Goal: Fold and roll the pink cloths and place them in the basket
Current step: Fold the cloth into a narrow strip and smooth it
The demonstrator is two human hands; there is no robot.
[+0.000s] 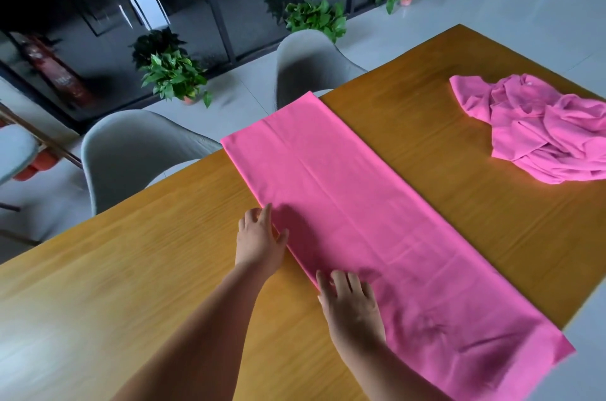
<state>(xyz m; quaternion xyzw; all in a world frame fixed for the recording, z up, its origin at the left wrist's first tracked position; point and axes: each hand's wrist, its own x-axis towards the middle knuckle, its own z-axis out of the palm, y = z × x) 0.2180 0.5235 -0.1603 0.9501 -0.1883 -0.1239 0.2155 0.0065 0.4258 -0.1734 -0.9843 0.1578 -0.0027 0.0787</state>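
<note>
The wooden worktop (131,285) fills most of the view; across it, from far left to near right, lies a long pink cloth (344,203) spread flat as a strip with a lengthwise crease, its near end hanging just over the worktop's right edge; a second pink cloth (541,131) sits crumpled at the far right, well apart and untouched; no basket is in view. The left hand (260,238) rests on the strip's left edge with fingers straight and thumb spread; the right hand (352,305), nearer, lies flat on the same edge, fingers straight and slightly apart; neither pinches the fabric. The step looks like folding or smoothing, with rolling not yet begun; the next move likely calls for gripping this edge evenly with both hands, or starting a tight roll from one end.
</note>
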